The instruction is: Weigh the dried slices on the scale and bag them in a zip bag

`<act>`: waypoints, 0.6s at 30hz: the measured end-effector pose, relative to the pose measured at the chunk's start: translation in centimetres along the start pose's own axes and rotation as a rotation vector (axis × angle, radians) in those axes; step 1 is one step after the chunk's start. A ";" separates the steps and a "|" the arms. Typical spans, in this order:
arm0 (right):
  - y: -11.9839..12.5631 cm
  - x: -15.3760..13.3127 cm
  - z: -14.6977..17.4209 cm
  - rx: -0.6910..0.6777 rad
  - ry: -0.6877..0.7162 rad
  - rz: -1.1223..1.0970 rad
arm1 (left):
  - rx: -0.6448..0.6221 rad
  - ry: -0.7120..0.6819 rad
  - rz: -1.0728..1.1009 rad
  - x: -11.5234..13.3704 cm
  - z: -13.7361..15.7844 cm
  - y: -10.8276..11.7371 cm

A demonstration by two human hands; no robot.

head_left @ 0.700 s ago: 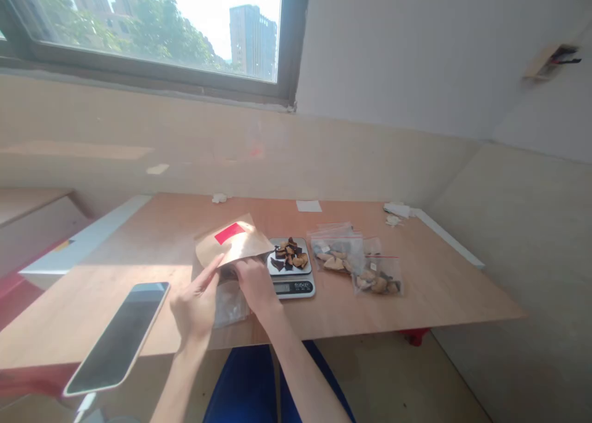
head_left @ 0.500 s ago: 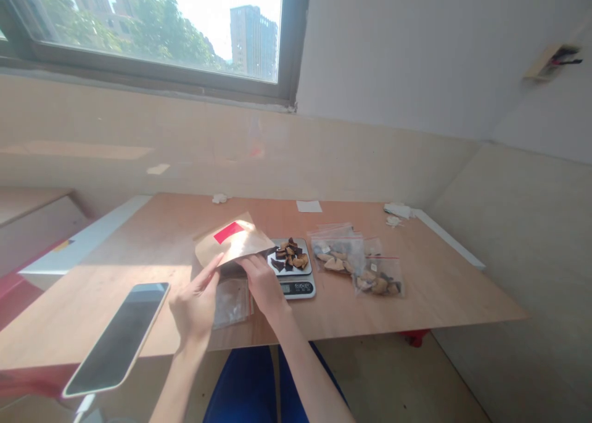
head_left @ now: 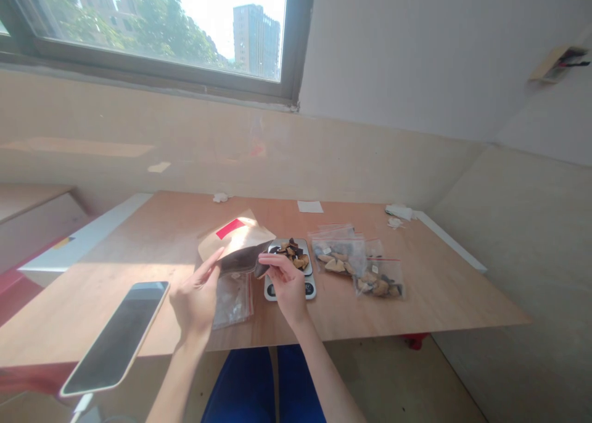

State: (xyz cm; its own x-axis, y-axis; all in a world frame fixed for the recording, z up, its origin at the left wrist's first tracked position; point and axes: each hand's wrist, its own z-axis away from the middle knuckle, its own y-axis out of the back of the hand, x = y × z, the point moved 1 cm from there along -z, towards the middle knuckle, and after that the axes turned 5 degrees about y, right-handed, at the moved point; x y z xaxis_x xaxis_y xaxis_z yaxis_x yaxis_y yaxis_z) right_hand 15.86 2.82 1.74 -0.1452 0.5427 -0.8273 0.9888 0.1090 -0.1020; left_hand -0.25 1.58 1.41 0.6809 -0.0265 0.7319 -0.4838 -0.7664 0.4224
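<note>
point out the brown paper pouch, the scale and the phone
brown paper pouch (head_left: 235, 238), head view, on its tan face beside the red label
scale (head_left: 309, 290), head view, on its front right corner by the display
phone (head_left: 118, 336), head view, on the middle of its dark screen

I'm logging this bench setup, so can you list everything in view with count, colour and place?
kraft pouch: one, brown with red label, held over the table
scale: one, silver, table centre, brown and dark pieces piled on top
filled clear bags: several, right of scale
empty clear bags: flat, under the pouch
phone: one, dark screen, table's near left edge
paper scraps: white, far edge
table: one, wooden
left hand: grips pouch
right hand: fingers pinch a dark piece at the pouch mouth
</note>
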 end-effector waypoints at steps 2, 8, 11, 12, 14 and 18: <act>1.4 0.3 -0.5 0.065 -0.055 -0.060 | 0.008 0.010 -0.012 0.1 -0.3 0.0; 8.6 3.8 -3.7 0.315 -0.156 0.005 | 0.002 0.028 -0.017 0.1 -0.9 0.5; 11.2 6.4 -5.4 0.261 -0.186 0.178 | -0.001 0.025 -0.020 0.0 -0.8 0.5; 11.7 7.3 -5.8 0.234 -0.184 0.231 | -0.007 0.022 -0.024 0.0 -0.7 0.5; 12.0 8.8 -6.5 0.200 -0.172 0.302 | -0.019 0.015 -0.030 0.0 -0.7 0.4; 11.3 10.9 -6.8 0.167 -0.157 0.354 | -0.029 0.016 -0.042 0.0 -0.8 0.5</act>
State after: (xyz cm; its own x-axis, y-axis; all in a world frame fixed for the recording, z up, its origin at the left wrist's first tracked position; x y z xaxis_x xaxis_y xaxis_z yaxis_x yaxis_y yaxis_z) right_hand 25.24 15.67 -4.67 0.1985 0.3872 -0.9004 0.9706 -0.2050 0.1258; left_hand -0.97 1.67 2.06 0.6923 0.0152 0.7215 -0.4713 -0.7475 0.4681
